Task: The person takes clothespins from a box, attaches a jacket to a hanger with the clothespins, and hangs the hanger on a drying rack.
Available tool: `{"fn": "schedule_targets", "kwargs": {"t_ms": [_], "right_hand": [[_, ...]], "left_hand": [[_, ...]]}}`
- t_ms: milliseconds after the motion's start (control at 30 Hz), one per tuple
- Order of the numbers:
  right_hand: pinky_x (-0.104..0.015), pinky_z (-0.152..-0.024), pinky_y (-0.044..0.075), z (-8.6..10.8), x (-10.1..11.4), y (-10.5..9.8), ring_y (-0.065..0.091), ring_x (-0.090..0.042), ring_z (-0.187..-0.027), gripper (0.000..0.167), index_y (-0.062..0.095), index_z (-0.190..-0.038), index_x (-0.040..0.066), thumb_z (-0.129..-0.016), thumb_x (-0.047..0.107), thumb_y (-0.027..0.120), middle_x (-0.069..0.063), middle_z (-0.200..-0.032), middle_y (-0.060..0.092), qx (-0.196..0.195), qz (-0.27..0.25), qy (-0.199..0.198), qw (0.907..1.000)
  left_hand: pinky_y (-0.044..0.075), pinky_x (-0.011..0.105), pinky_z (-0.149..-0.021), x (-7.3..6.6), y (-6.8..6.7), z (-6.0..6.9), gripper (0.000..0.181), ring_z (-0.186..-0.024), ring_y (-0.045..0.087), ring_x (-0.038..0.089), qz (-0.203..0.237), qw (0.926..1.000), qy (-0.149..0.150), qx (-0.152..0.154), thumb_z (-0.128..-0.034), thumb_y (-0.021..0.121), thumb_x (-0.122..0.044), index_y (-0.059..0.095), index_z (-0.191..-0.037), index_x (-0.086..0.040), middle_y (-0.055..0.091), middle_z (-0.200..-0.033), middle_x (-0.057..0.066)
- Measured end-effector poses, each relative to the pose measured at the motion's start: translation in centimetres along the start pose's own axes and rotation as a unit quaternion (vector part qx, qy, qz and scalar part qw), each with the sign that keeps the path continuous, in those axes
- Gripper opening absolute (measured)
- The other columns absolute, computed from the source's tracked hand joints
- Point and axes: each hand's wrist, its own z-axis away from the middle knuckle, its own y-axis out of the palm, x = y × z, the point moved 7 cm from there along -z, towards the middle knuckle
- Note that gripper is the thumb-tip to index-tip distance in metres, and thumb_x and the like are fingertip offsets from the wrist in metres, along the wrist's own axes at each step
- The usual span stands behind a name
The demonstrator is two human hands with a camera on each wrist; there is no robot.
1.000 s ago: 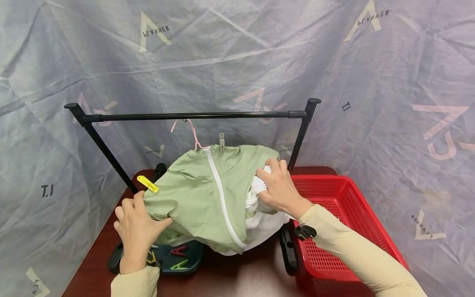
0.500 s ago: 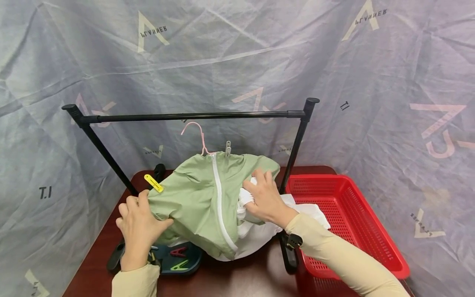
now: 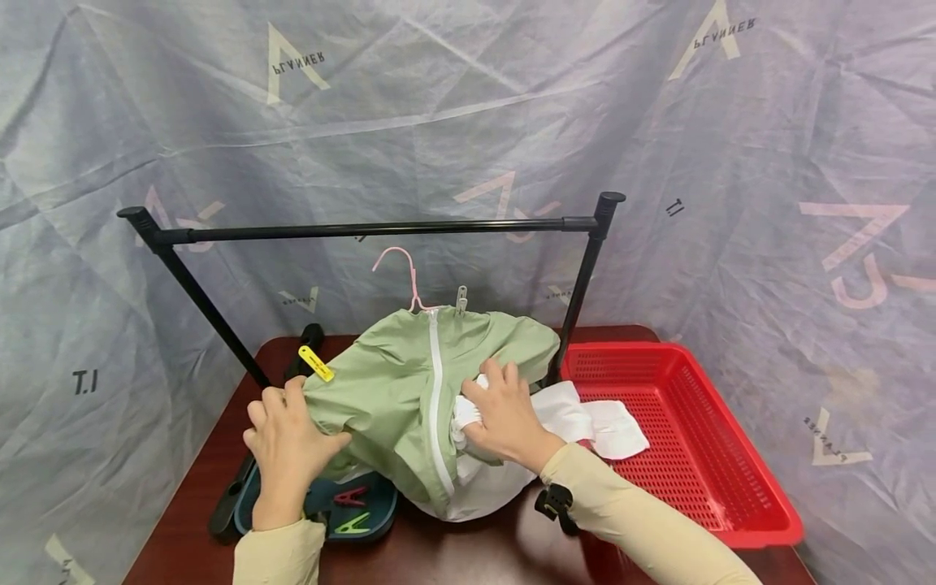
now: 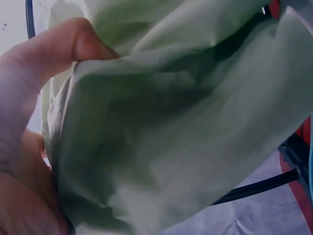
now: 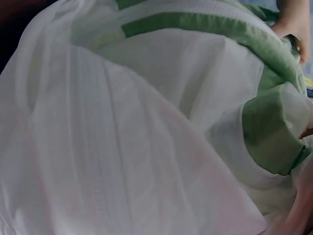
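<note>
A light green jacket [image 3: 387, 374] with a white zip and white lining hangs on a pink hanger [image 3: 413, 280], whose hook stands free below the bar. My left hand [image 3: 288, 439] pinches the jacket's left edge between thumb and fingers; the left wrist view shows the thumb [image 4: 73, 39] on the green cloth. My right hand [image 3: 508, 414] grips bunched white fabric [image 3: 468, 418] at the jacket's front. In the right wrist view the white lining [image 5: 161, 122] fills most of the picture. A yellow clothes peg [image 3: 316, 363] and a grey clip [image 3: 461, 301] sit on the jacket.
A black rack [image 3: 380, 230] stands over the table [image 3: 512, 561]. At the right is a red basket [image 3: 731, 439], with white cloth [image 3: 617, 429] over its near left side. A blue tray [image 3: 380, 520] holding several pegs lies below the jacket.
Both hands and the jacket have shifted: the jacket and hanger came lower and to the right, while my right hand moved left and down. White cloth now shows over the basket.
</note>
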Motion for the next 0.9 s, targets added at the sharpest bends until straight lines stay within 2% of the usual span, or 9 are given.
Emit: {"fn": "schedule_targets", "kwargs": {"t_ms": [167,467,700,900], "right_hand": [[-0.034,-0.054,0.026,0.4,0.6,1.1,0.034,-0.031,-0.081,0.029,0.055,-0.09,0.014,-0.066,0.03,0.056,-0.015,-0.107,0.044,0.004,0.002,0.006,1.0],[-0.034,-0.053,0.02,1.1,1.6,2.9,0.033,-0.029,-0.075,0.029,0.053,-0.087,0.015,-0.067,0.036,0.052,-0.013,-0.102,0.045,-0.013,0.035,-0.016,0.9992],[-0.039,-0.057,0.029,2.2,1.8,5.1,0.039,-0.03,-0.081,0.037,0.056,-0.094,0.018,-0.07,0.046,0.056,-0.01,-0.103,0.046,0.035,0.085,-0.012,0.9957],[-0.04,-0.059,0.031,3.4,2.1,6.9,0.041,-0.029,-0.084,0.041,0.058,-0.098,0.02,-0.074,0.053,0.058,-0.008,-0.101,0.044,0.073,0.105,-0.005,0.9918]], "left_hand": [[0.032,0.056,-0.06,0.2,0.3,0.0,0.102,-0.088,0.036,0.044,0.001,1.0,-0.001,-0.001,-0.0496,0.097,-0.019,0.045,-0.134,0.004,0.042,-0.108,0.029],[0.031,0.055,-0.06,0.1,0.4,0.1,0.101,-0.085,0.035,0.043,-0.007,0.9998,0.015,-0.013,-0.0487,0.098,-0.018,0.047,-0.133,0.004,0.042,-0.106,0.028],[0.031,0.057,-0.062,0.2,1.1,0.4,0.1,-0.088,0.034,0.044,-0.011,0.9996,0.024,-0.006,-0.0497,0.097,-0.016,0.046,-0.133,0.005,0.041,-0.108,0.028],[0.03,0.055,-0.061,0.5,1.6,0.6,0.101,-0.087,0.033,0.043,-0.008,0.9997,0.024,-0.001,-0.0491,0.098,-0.016,0.046,-0.133,0.005,0.041,-0.108,0.028]]}}
